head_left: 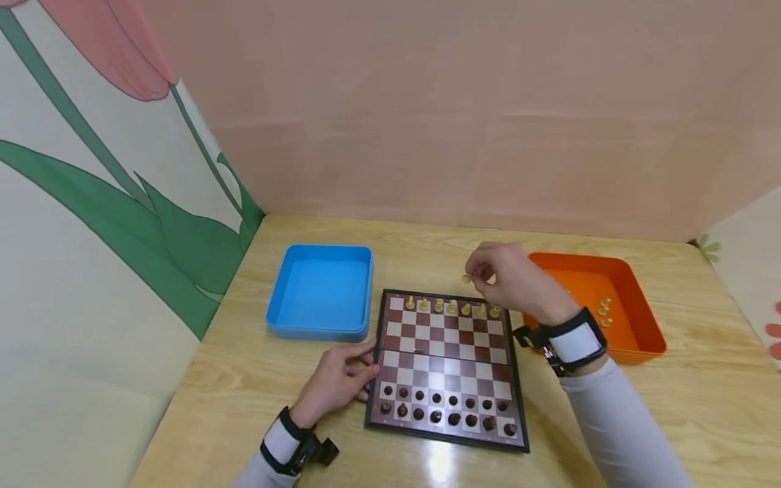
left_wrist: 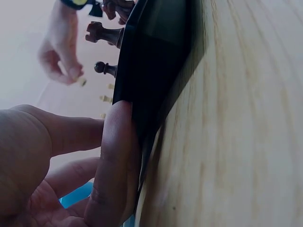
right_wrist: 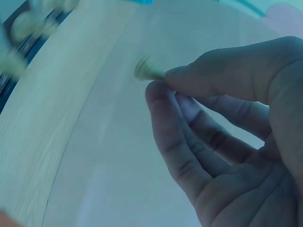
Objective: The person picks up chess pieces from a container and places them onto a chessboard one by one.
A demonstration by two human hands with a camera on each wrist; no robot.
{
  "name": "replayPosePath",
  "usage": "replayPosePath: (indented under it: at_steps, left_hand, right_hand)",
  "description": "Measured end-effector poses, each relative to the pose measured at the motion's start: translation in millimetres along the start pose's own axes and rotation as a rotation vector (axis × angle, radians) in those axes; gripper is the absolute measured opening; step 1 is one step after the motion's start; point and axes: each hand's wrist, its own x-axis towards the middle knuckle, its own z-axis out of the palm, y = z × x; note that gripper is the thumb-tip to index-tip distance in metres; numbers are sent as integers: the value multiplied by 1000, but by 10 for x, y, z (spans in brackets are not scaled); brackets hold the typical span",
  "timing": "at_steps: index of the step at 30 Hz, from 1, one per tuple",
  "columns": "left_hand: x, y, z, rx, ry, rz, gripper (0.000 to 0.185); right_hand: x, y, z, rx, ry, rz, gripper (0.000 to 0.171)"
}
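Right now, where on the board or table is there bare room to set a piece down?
The middle rows of the chessboard are bare, between the light pieces and the dark pieces. The blue tray holds nothing. Both end rows are crowded.

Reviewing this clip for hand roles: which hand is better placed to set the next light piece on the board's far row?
Right. The right hand already pinches a light piece just above the far row of the chessboard, beside the orange tray. The left hand rests against the board's left edge.
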Motion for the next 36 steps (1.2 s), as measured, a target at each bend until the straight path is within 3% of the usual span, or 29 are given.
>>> replayPosePath:
  at_steps: [10, 20, 28, 36]
  left_hand:
    - [41, -30, -12, 15, 3, 2, 56]
    - [71, -64, 13, -2, 1, 3, 56]
    - [104, -56, 57, -4, -8, -11, 56]
    - [141, -68, 60, 14, -3, -35, 56]
  right_hand:
    - [381, -330, 227, 6, -62, -149, 12]
    - [605, -511, 485, -10, -94, -153, 8]
    - [642, -517, 594, -9, -134, -95, 7]
    - [676, -537, 733, -23, -150, -132, 13]
